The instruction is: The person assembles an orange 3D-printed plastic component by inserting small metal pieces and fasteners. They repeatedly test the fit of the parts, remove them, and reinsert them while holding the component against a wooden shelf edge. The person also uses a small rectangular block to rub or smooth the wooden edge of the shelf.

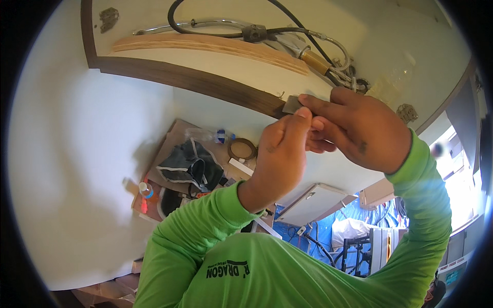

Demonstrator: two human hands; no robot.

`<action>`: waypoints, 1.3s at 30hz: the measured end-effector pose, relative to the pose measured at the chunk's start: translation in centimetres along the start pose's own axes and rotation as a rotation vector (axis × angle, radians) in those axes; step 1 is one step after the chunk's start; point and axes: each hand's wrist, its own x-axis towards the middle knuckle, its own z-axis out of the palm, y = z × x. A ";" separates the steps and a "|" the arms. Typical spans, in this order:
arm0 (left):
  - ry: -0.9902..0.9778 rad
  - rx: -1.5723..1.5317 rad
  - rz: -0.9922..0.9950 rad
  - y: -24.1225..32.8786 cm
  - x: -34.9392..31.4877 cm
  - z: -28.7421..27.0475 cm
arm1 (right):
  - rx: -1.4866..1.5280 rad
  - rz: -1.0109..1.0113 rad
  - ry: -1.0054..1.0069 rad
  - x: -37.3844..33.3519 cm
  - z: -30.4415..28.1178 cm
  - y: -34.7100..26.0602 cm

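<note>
Sandpaper-like grey scrap [294, 104], small, flat and roughly square, sits against the dark brown edge band [205, 82] of a pale cabinet panel [231, 66]. Right hand [359, 128] pinches it with fingers closed over its top; left hand [282, 154] presses up beside it, thumb and forefinger together at the scrap's lower corner. Both forearms wear bright green sleeves. Above, a thin plywood strip [205, 45], black cable [215, 31] and braided metal hoses [334, 51] lie inside the cabinet. Below, cardboard [174, 138] carries a dark bag [190, 164], tape roll [242, 149] and bottles.
</note>
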 end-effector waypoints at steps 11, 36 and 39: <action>0.047 -0.011 -0.003 1.9 -1.7 0.6 | -0.058 -0.006 -0.003 0.1 -1.4 -2.7; 0.015 0.148 0.044 1.2 -3.1 -2.6 | 0.049 -0.020 -0.082 1.0 0.9 -4.4; 0.010 0.103 0.061 1.0 -2.2 -3.9 | 0.053 -0.050 -0.024 2.3 2.3 -3.8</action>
